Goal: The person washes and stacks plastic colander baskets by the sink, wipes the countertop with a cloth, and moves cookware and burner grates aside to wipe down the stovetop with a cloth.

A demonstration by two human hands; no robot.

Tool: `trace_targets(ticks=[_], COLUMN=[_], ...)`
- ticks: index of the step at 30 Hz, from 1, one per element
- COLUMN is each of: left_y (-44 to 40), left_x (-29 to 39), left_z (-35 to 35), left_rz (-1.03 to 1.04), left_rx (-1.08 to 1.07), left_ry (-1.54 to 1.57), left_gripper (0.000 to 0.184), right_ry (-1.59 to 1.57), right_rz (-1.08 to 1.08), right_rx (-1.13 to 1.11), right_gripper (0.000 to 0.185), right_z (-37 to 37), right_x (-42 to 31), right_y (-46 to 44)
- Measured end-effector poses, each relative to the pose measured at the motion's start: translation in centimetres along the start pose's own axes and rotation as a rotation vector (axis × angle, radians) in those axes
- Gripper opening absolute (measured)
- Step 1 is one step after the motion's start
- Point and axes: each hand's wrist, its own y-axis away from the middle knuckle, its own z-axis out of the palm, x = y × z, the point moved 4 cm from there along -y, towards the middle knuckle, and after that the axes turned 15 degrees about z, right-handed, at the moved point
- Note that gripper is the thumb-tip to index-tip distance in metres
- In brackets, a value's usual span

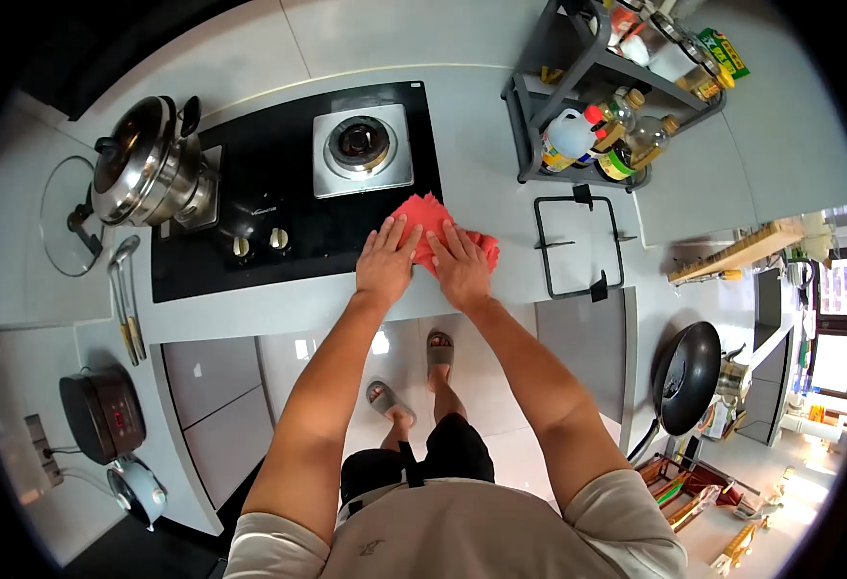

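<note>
A red cloth (422, 208) lies bunched at the right front corner of the black gas stove (288, 227), partly on the glass and partly on the pale countertop (481, 125). My left hand (385, 262) rests flat at the cloth's left side, fingers stretched forward over the stove's edge. Pressed down on the cloth's right part is my right hand (462, 262), its fingers extended and slightly spread. Both hands are open, and the cloth under the palms is hidden. Behind them is the uncovered burner (360, 145) in its square metal plate.
A steel pot (149, 174) stands on the left burner, near a glass lid (68, 217) and long-handled utensils (126, 299). To the right lie a black pan support (583, 248) and a rack (578, 82) of bottles. A wok (689, 376) sits farther right.
</note>
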Motion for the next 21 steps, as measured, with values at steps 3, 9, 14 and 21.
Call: trace_targets(ticks=[3, 9, 14, 21], left_y=[2.6, 8.4, 12.8, 8.4], left_x=[1.0, 2.2, 2.5, 5.0], left_z=[0.0, 0.5, 0.3, 1.8], left_rz=[0.002, 0.044, 0.011, 0.215], left_rx=[0.022, 0.037, 0.013, 0.063], left_ry=[-0.007, -0.072, -0.038, -0.116], left_gripper=[0.056, 0.059, 0.059, 0.053], right_ry=[-0.034, -0.022, -0.021, -0.076], right_rz=[0.004, -0.040, -0.119, 0.044], right_rx=[0.026, 0.021, 0.022, 0.143], right_gripper=[0.054, 0.053, 0.047, 0.046], right_z=[0.2, 1.0, 1.5, 1.1], right_x=[-0.8, -2.4, -4.4, -0.7], right_y=[3.1, 8.1, 10.2, 9.1])
